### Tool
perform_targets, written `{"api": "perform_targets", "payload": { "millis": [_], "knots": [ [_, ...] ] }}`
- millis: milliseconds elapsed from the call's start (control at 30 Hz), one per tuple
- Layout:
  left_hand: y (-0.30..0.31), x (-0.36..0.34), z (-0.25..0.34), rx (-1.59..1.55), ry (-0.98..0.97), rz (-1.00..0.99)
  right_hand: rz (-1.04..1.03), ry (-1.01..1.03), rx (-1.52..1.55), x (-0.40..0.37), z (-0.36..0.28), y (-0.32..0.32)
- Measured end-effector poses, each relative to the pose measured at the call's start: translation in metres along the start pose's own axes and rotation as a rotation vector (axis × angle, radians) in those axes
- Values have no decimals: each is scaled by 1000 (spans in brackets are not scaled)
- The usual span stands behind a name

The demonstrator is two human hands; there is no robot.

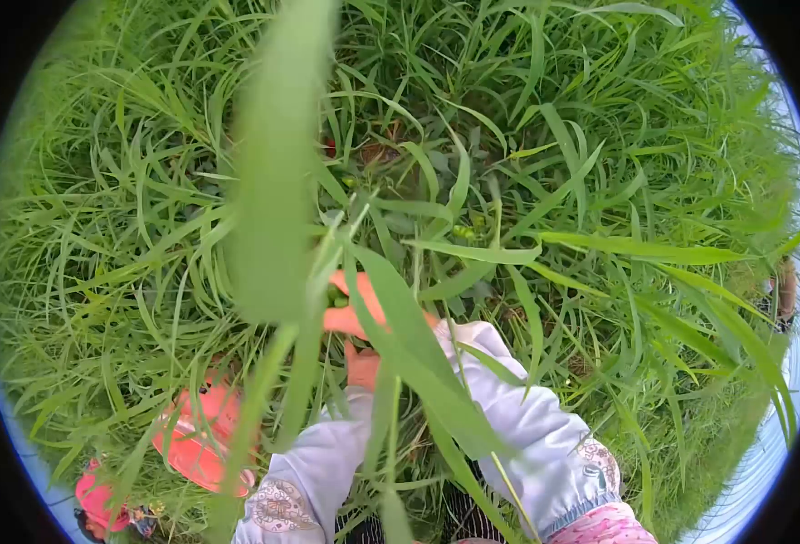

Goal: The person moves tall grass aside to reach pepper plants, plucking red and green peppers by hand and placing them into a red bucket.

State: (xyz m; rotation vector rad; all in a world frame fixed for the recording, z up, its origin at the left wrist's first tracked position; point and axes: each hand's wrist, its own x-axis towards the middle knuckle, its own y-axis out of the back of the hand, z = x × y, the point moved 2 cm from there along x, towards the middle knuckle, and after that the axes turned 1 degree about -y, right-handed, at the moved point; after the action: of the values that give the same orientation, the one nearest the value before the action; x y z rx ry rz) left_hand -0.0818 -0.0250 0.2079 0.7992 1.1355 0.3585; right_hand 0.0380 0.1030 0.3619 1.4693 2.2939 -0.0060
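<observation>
I look down into tall green grass (545, 163). My right hand (356, 308) reaches in from the lower right in a pale lilac sleeve (518, 417). Its fingers are closed around a small green fruit (336, 297) on a plant among the blades. My left hand (362, 367) sits just below it, at the end of the other lilac sleeve (314, 467). Grass blades cover most of that hand, so its fingers are hidden. A wide blurred blade (278, 163) hangs close to the camera and hides part of the scene.
A red-orange plastic container (199, 433) lies in the grass at the lower left, beside my left arm. A pink object (101, 503) shows at the bottom left edge. Small green fruits (463, 232) hang deeper in the plants. Dense grass surrounds everything.
</observation>
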Motion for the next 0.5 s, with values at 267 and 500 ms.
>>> {"api": "perform_targets", "payload": {
  "millis": [267, 500],
  "knots": [
    [-50, -42, -51, 64, -137, 77, 900, -350, 650, 11, 107, 100],
    [-44, -35, -34, 198, -126, 70, 900, -732, 825, -78, 192, 86]
  ]
}}
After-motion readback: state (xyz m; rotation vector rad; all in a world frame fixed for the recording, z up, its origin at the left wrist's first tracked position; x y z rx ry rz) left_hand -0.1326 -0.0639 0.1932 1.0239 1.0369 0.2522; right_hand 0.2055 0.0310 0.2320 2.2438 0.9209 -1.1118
